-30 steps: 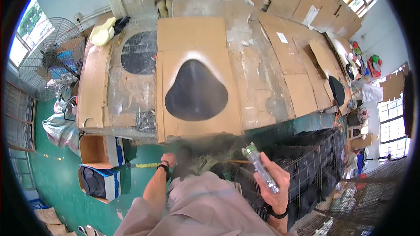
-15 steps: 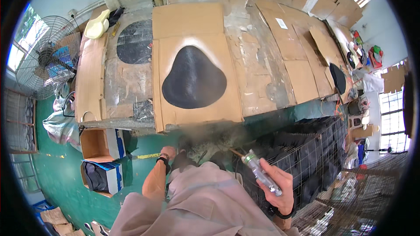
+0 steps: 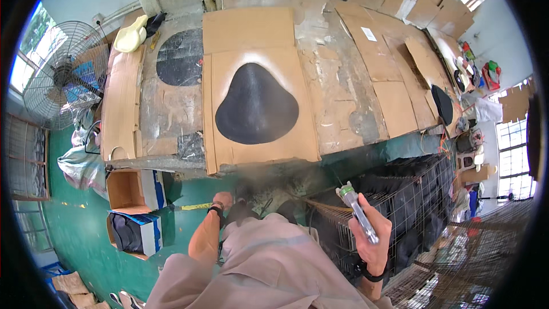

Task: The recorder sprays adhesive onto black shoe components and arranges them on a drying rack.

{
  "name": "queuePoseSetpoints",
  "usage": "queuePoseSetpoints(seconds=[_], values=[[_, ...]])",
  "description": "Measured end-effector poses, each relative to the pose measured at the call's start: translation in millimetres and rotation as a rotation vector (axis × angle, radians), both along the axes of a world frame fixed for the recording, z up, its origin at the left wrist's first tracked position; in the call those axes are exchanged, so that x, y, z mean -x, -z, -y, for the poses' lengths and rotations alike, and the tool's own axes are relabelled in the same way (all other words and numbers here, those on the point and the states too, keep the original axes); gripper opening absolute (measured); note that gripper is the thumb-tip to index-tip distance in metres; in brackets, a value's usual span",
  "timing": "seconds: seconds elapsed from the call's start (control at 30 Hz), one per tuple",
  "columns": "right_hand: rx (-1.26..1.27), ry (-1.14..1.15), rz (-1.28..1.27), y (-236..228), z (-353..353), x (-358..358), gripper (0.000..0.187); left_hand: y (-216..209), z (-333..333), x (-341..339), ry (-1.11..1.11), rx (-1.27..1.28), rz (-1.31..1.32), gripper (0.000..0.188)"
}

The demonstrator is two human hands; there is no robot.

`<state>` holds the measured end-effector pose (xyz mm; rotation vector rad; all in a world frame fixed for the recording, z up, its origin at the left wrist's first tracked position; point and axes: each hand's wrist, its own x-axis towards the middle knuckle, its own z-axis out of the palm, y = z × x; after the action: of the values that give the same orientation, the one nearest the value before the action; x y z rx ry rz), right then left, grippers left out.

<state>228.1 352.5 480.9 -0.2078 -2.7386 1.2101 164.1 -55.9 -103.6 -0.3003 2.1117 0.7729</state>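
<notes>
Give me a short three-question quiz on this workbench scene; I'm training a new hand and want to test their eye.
1. True or false: the right hand holds a spray can.
2. What lies on the cardboard sheet at the middle of the bench?
A. a black rounded piece
B. a yellow glove
C. a fan
3. What is the left hand near: the floor side of the bench or the wire crate?

Key: 1 true; 2 A, the black rounded piece; 3 the floor side of the bench.
</notes>
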Motion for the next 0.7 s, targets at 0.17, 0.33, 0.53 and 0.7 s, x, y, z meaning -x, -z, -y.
queuePoseSetpoints(seconds=[0.17, 0.33, 0.53, 0.7], values=[[0.066, -0.290, 0.043, 8, 17, 8, 0.067, -18, -8, -2, -0.182, -0.039, -0.025, 0.018], [0.087, -0.040, 0.056, 7, 37, 14, 0.058, -52, -20, 6, -0.394, -0.153, 0.035, 0.019], [0.077, -0.090, 0.062, 1, 27, -4, 0.060, -101, -46, 56, -0.250, -0.401, -0.199, 0.028], [-0.005, 0.041, 0.072, 0, 28, -21, 0.057, -144, -71, 142, -0.361, -0.296, -0.579, 0.029]])
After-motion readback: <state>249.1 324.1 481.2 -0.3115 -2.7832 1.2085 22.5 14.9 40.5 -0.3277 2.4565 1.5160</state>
